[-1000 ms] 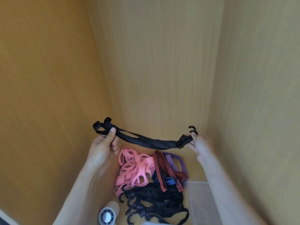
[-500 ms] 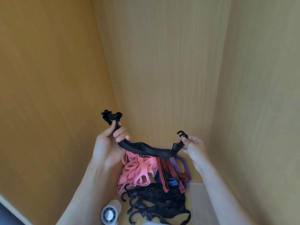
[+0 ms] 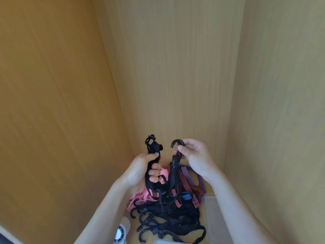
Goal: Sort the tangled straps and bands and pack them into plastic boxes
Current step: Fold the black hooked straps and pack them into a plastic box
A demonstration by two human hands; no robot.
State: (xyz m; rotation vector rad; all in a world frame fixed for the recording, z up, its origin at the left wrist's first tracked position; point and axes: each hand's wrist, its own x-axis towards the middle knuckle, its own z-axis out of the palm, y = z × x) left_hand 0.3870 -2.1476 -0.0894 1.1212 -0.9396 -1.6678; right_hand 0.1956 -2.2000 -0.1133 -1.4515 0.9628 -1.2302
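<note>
Wood-grain panels (image 3: 167, 67) wall the far, left and right sides. The left hand (image 3: 140, 170) grips one end of a black hooked strap (image 3: 173, 171), and the right hand (image 3: 197, 155) pinches its other end. Its loop hangs in front of pink bands (image 3: 140, 196) and a black strap pile (image 3: 175, 219). A clear plastic box (image 3: 211, 213) lies near right.

I am working inside a home cupboard: wood-grain panels (image 3: 175, 67) are standing beyond and beside my left hand (image 3: 139, 170) and right hand (image 3: 198, 157); a clear plastic box (image 3: 211, 219) is sitting below them.
</note>
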